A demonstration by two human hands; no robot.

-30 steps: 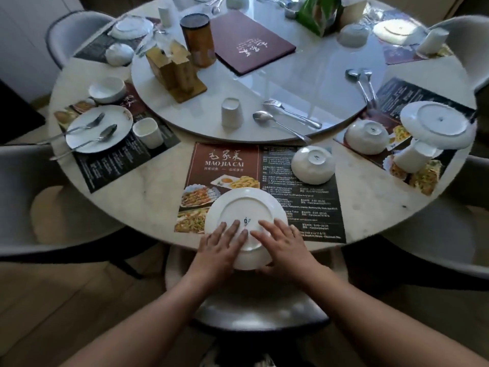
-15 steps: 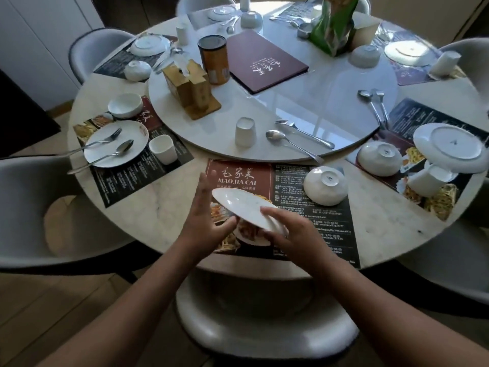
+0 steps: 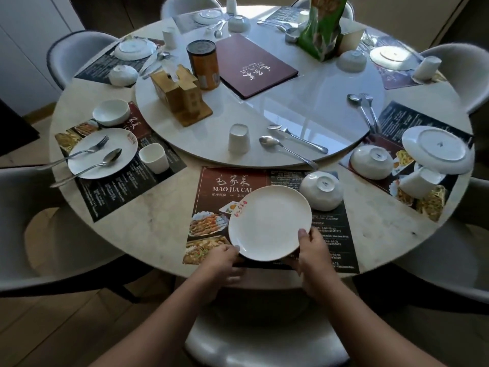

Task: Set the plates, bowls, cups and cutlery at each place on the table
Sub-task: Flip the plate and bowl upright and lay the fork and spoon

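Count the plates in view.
6: held plate in left hand and right hand; left plate under cutlery; right plate atop a cup; three far plates. The green bag may hide more.

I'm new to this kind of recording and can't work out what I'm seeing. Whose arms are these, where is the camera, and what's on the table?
There is no machine here: the arms belong to a person wearing a camera on the head, so the view looks forward and down at their own hands. The left hand and right hand each grip the near rim of a white plate, face up, over a printed placemat on a round table. Whether it touches the mat I cannot tell. Beside it a bowl lies upside down. On the turntable behind are an upside-down cup, a fork and a spoon.
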